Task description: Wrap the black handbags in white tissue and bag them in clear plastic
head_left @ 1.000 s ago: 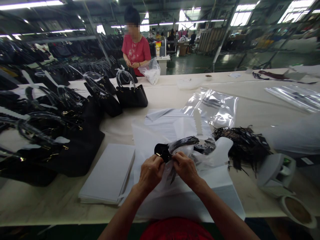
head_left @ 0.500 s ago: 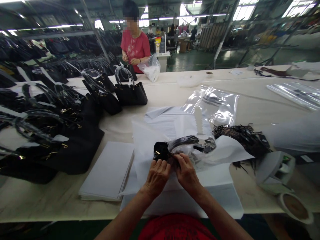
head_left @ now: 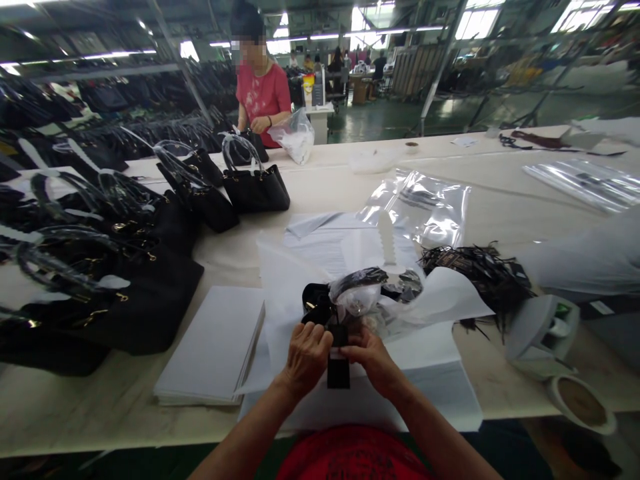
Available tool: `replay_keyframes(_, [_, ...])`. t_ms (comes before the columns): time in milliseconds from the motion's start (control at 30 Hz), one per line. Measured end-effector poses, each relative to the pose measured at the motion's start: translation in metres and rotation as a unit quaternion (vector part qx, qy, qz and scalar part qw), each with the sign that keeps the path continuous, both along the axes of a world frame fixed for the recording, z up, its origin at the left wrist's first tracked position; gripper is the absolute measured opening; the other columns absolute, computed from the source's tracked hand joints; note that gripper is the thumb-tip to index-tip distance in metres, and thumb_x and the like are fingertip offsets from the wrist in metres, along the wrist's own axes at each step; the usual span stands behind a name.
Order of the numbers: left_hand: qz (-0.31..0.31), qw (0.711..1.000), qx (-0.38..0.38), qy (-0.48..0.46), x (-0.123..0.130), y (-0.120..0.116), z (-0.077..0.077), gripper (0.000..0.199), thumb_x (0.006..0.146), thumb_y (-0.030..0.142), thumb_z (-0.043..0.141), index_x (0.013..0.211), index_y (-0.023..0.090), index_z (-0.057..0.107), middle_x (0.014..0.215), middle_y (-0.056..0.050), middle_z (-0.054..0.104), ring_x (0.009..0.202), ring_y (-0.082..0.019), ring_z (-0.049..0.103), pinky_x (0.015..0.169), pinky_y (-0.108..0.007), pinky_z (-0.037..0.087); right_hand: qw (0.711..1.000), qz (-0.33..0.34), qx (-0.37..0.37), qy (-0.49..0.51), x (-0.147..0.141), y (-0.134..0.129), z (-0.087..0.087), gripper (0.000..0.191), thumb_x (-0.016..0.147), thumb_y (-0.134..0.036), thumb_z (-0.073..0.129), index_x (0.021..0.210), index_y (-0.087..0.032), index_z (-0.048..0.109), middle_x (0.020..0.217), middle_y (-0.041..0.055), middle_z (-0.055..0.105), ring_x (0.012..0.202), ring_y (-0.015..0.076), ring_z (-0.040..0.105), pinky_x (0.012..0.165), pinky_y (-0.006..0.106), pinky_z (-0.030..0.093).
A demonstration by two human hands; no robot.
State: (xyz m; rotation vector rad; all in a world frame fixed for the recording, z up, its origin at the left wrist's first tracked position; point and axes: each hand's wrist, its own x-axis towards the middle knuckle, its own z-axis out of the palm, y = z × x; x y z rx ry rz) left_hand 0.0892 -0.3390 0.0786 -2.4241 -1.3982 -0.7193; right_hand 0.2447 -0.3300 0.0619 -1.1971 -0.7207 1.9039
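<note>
Shifted toward wearer (head_left: pixel 350 457): left hand (head_left: pixel 306 350), right hand (head_left: pixel 373 357), baring black tag (head_left: pixel 339 375) between them. Desk (head_left: pixel 320 190) carries white paper (head_left: pixel 425 393) below. Left fingers curled, hold hidden; right fingers pinch tag's edge. Tag's long axis runs front-back, free end toward wearer.

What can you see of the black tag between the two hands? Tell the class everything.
The black tag is flat and rectangular, its long side running toward the person; card or leather, I cannot tell. A paler grey band shows across it, between darker sections. The left hand closes at its upper left edge, and the right hand touches its right edge. White sheets show behind it. No print can be made out.
</note>
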Motion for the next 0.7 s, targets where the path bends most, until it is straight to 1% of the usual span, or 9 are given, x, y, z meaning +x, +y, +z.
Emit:
replay_keyframes(67, [0.006,1.0,-0.005,-0.01,0.0,-0.001,0.002,0.031,0.086,0.005,0.038,0.06,0.019,0.046,0.059,-0.003,0.046,0.061,-0.02,0.04,0.06,-0.033,0.026,0.999,0.038,-0.012,0.023,0.001,-0.003,0.0,0.038,0.05,-0.024,0.077,0.083,-0.016,0.061,0.064,-0.0028,0.06,0.053,0.0076,0.045,0.048,0.02,0.029])
replay_keyframes(167, [0.019,0.999,-0.015,-0.026,0.0,-0.004,0.006,0.028,0.083,0.005,0.039,0.06,0.02,0.044,0.059,-0.002,0.046,0.06,-0.019,0.04,0.059,-0.032,0.028,0.989,0.14,-0.005,0.048,0.009,-0.004,0.004,0.026,0.054,-0.028,0.075,0.072,-0.013,0.065,0.056,-0.0041,0.053,0.047,0.0044,0.035,0.045,0.021,0.021])
replay_keyframes(200, [0.025,0.999,-0.023,-0.039,0.0,-0.006,0.008,0.026,0.082,0.006,0.041,0.06,0.02,0.043,0.059,-0.002,0.046,0.06,-0.019,0.041,0.059,-0.032,0.028,0.985,0.162,-0.007,0.05,0.013,-0.004,0.006,0.024,0.054,-0.029,0.075,0.069,-0.012,0.065,0.053,-0.0048,0.05,0.045,0.0037,0.032,0.045,0.021,0.018])
replay_keyframes(233, [0.029,0.997,-0.039,-0.061,0.0,-0.008,0.009,0.024,0.081,0.007,0.044,0.061,0.02,0.043,0.059,-0.001,0.046,0.06,-0.018,0.042,0.059,-0.031,0.029,0.984,0.169,-0.015,0.049,0.017,-0.004,0.007,0.024,0.054,-0.029,0.075,0.069,-0.012,0.065,0.051,-0.0057,0.047,0.044,0.0031,0.029,0.044,0.021,0.016])
replay_keyframes(300, [0.025,0.988,-0.089,-0.124,-0.001,-0.013,0.013,0.017,0.079,0.01,0.048,0.065,0.02,0.044,0.063,-0.001,0.049,0.063,-0.017,0.045,0.06,-0.029,0.032,0.988,0.143,-0.035,0.038,0.021,-0.003,0.009,0.025,0.053,-0.03,0.075,0.068,-0.013,0.064,0.05,-0.0067,0.044,0.043,0.0026,0.026,0.043,0.021,0.012])
replay_keyframes(400, [-0.006,0.961,-0.172,-0.217,-0.002,-0.024,0.018,0.009,0.076,0.012,0.05,0.072,0.019,0.046,0.07,-0.002,0.054,0.069,-0.016,0.05,0.064,-0.028,0.037,0.996,0.071,-0.05,0.019,0.021,-0.002,0.012,0.027,0.05,-0.032,0.077,0.063,-0.015,0.06,0.05,-0.0065,0.045,0.041,0.0026,0.028,0.041,0.021,0.011])
replay_keyframes(567, [-0.039,0.923,-0.247,-0.292,0.001,-0.037,0.025,0.008,0.076,0.016,0.052,0.072,0.019,0.046,0.072,-0.002,0.056,0.07,-0.016,0.052,0.064,-0.027,0.04,0.998,-0.011,-0.047,0.041,0.008,-0.003,0.018,0.031,0.048,-0.034,0.079,0.066,-0.015,0.061,0.054,-0.0053,0.05,0.041,0.0023,0.029,0.04,0.02,0.014])
replay_keyframes(633, [-0.03,0.899,-0.286,-0.331,0.002,-0.038,0.026,0.008,0.075,0.018,0.053,0.07,0.019,0.047,0.072,-0.001,0.055,0.068,-0.015,0.052,0.063,-0.026,0.04,0.998,-0.032,-0.034,0.035,0.004,-0.004,0.02,0.031,0.049,-0.034,0.079,0.066,-0.015,0.062,0.056,-0.0049,0.052,0.041,0.0021,0.03,0.04,0.02,0.016])
replay_keyframes(700, [-0.003,0.862,-0.335,-0.379,0.001,-0.039,0.026,0.008,0.075,0.022,0.053,0.07,0.019,0.048,0.072,-0.001,0.054,0.066,-0.014,0.05,0.063,-0.025,0.041,0.999,-0.045,-0.017,0.023,0.001,-0.003,0.019,0.029,0.051,-0.034,0.078,0.067,-0.015,0.062,0.057,-0.0048,0.052,0.042,0.0022,0.031,0.04,0.02,0.017])
